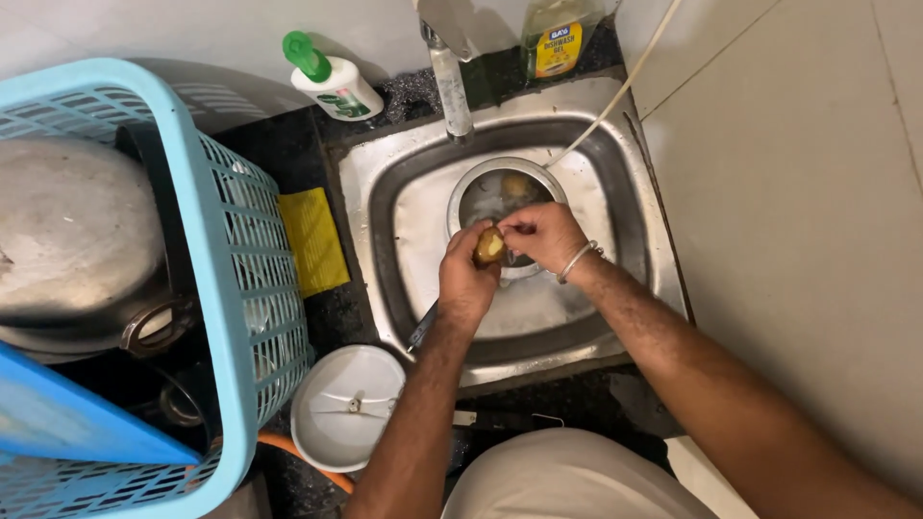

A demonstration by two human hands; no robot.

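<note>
Potato (489, 247) gripped over steel sink (635, 207).
Left hand (466, 279) curled around it from below, right hand (543, 234) pinching its top; steel bowl (460, 197) beneath, holding water and another potato (517, 185).

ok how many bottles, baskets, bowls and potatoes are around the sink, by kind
bottles: 2, a white bottle with a green cap and a dish soap bottle
baskets: 1, the blue basket
bowls: 2, a steel bowl in the sink and a white bowl
potatoes: 1, the potato held by the left hand and right hand
total: 6
</note>
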